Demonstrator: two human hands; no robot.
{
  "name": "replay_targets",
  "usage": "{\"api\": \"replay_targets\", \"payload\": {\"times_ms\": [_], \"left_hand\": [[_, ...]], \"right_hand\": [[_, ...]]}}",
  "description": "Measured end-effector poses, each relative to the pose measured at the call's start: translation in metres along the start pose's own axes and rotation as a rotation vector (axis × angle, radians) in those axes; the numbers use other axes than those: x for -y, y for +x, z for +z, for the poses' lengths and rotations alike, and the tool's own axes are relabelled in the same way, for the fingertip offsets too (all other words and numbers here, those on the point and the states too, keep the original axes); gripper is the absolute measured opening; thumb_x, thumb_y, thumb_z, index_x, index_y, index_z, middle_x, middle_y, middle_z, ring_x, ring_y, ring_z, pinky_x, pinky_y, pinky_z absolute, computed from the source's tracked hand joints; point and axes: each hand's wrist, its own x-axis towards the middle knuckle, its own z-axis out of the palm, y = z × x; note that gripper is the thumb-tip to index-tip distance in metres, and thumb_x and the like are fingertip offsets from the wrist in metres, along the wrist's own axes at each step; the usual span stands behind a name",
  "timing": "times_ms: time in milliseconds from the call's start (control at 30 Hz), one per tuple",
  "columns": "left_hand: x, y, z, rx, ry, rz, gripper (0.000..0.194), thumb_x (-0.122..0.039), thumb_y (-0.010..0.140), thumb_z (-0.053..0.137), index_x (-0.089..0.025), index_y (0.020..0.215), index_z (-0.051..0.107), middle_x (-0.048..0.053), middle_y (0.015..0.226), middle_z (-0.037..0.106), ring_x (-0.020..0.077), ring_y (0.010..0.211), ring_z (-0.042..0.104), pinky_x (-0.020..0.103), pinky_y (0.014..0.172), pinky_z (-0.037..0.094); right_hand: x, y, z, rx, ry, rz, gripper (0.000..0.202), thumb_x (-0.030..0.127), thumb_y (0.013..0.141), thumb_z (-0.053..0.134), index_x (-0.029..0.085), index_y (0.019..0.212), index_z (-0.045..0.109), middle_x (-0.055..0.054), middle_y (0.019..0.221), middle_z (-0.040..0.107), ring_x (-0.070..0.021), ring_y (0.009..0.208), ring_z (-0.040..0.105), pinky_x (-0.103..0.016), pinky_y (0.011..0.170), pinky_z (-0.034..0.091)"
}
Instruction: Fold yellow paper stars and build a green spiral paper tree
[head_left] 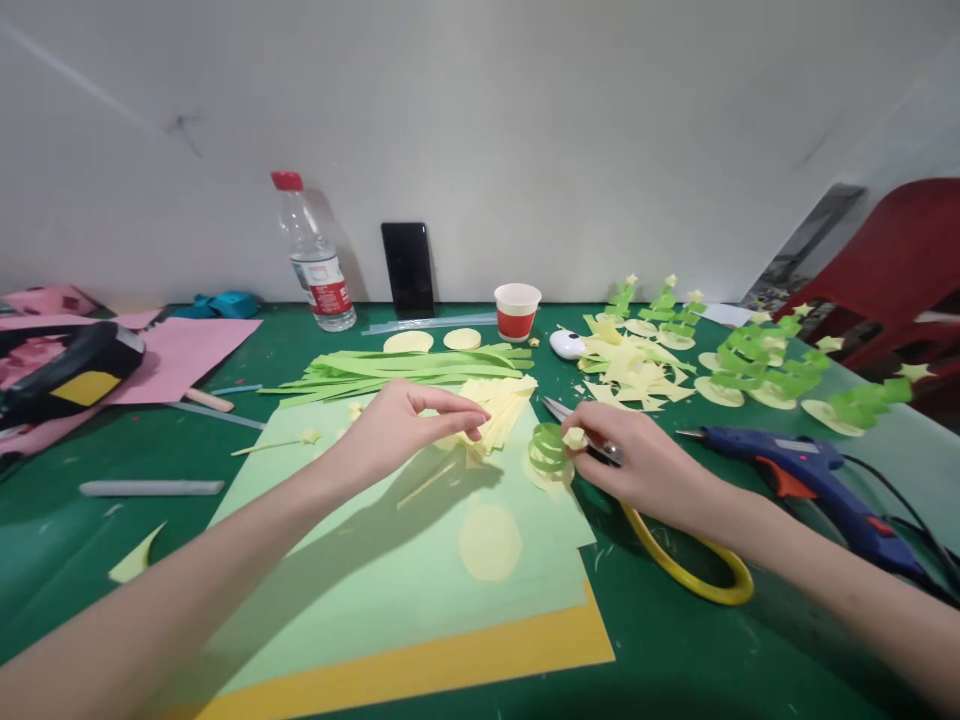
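My left hand (401, 430) is over the light green sheet (360, 620), thumb and fingertips pinched together. Whatever may be between them is too small to make out. Just behind those fingertips lie pale yellow paper strips (506, 400). My right hand (637, 455) pinches a small pale yellow paper star (574, 438). Beside it stands a green paper spiral (547, 450) on a pale round base. Under the right hand lie scissors with yellow handles (694, 580), partly hidden by it. A pale yellow paper circle (490, 542) rests on the sheet between my hands.
Finished-looking green spirals with stars (780, 360) stand at the right, near a blue glue gun (780, 450). Green strips (405, 370), a paper cup (517, 312), a phone (409, 270) and a bottle (319, 265) are at the back. A tape measure (71, 370) lies left.
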Motion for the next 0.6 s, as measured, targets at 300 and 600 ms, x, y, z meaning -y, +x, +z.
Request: {"api": "replay_targets", "payload": {"times_ms": [300, 600], "left_hand": [[-0.001, -0.001, -0.001, -0.006, -0.058, -0.002, 0.018, -0.036, 0.067, 0.062, -0.024, 0.056, 0.07, -0.003, 0.071, 0.071, 0.0186, 0.076, 0.065, 0.025, 0.07, 0.049], [-0.016, -0.014, -0.016, -0.278, -0.178, 0.129, 0.011, -0.03, 0.069, 0.065, -0.024, 0.064, 0.073, -0.005, 0.063, 0.069, 0.0143, 0.065, 0.063, 0.022, 0.059, 0.05]], "right_hand": [[-0.005, 0.0, -0.02, 0.121, -0.1, 0.024, 0.036, 0.037, 0.065, 0.065, 0.026, 0.098, 0.056, -0.002, 0.074, 0.052, -0.0185, 0.065, 0.047, -0.028, 0.054, 0.036], [-0.005, 0.003, -0.035, 0.163, -0.118, 0.023, 0.031, 0.039, 0.068, 0.061, 0.024, 0.094, 0.058, -0.003, 0.076, 0.056, -0.0198, 0.07, 0.053, -0.032, 0.062, 0.041]]}}
